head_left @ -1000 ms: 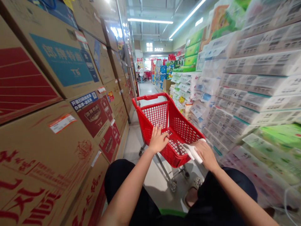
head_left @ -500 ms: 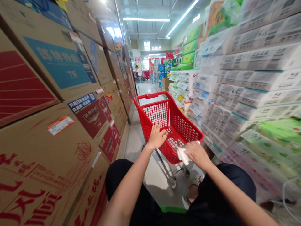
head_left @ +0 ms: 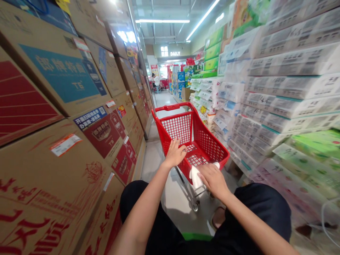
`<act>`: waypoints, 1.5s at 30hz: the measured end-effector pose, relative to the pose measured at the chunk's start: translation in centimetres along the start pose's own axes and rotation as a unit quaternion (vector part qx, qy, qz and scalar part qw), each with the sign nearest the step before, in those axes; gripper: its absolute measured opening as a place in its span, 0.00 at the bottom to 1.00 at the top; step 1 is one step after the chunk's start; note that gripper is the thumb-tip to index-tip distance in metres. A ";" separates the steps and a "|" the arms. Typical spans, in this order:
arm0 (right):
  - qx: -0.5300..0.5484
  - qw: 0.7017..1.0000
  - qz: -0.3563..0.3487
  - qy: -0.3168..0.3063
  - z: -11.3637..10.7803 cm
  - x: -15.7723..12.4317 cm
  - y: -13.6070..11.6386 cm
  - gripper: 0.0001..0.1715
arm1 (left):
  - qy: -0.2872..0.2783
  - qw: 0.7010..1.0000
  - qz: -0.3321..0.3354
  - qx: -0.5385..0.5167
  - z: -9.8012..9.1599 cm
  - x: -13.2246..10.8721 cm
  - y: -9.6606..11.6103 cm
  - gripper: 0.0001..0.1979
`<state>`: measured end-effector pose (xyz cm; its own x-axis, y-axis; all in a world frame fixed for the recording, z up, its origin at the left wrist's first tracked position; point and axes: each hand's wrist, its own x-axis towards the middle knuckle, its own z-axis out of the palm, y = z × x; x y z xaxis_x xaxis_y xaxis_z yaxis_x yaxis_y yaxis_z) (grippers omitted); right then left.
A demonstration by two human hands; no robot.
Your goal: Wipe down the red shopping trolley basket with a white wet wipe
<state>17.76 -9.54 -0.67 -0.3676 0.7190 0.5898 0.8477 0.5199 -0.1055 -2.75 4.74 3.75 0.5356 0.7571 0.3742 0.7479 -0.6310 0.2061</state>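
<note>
A red plastic shopping cart [head_left: 207, 141] stands in the aisle in front of me, its basket empty. My left hand [head_left: 175, 154] rests on the cart's near left rim with its fingers laid over the edge. My right hand [head_left: 212, 179] presses a white cloth [head_left: 195, 177] against the near rim of the cart, fingers closed on the cloth. My knees in black trousers show below my arms.
Stacked brown cardboard boxes [head_left: 66, 117] wall the left side. Packs of tissue paper [head_left: 278, 102] are piled high on the right. The narrow aisle floor [head_left: 164, 102] runs ahead to more shelves, where a person [head_left: 154, 80] is far off.
My right hand has slid the white cloth leftward along the cart's near rim. My left hand has stayed on the rim. The view has dropped slightly.
</note>
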 end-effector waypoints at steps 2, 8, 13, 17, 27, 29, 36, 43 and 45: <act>0.007 0.999 -0.037 -0.033 -1.1 -0.4 2.6 0.21 | -0.004 1.000 0.017 0.000 -0.3 -0.1 -0.4 0.12; -0.020 1.000 0.012 -0.018 -4.2 -2.4 10.4 0.22 | -0.018 0.999 0.042 -0.002 -0.5 0.1 -0.7 0.12; -0.055 0.995 0.084 0.021 -2.7 -2.5 7.0 0.22 | -0.020 0.999 0.017 0.020 -0.8 0.7 -0.2 0.20; -0.067 0.995 0.070 0.019 -1.3 -1.2 3.3 0.23 | 0.005 0.999 0.000 0.046 -1.3 0.4 2.5 0.22; -0.029 0.999 -0.025 0.006 -2.0 -1.4 5.0 0.28 | -0.022 0.997 0.029 0.069 0.6 -4.0 7.6 0.36; -0.017 1.000 -0.001 0.023 -2.6 -2.4 6.0 0.29 | -0.025 0.995 0.058 0.072 0.4 -4.2 6.4 0.37; 0.110 0.992 0.061 0.012 -2.4 -0.2 10.6 0.27 | -0.099 0.979 0.171 0.057 -0.1 -3.8 4.3 0.25; 0.174 0.973 0.146 0.029 -0.7 5.5 14.3 0.26 | -0.085 0.983 0.161 0.032 -0.6 -4.1 4.8 0.25; 0.177 0.971 0.154 0.040 -0.4 5.1 13.6 0.27 | -0.077 0.985 0.150 0.023 -0.7 -4.2 4.7 0.25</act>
<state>27.56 1.00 1.20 -0.0751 0.8344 0.5460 0.7224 0.4230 -0.5470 -1.74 -1.54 3.84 0.7858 0.5566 0.2697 0.5620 -0.8246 0.0645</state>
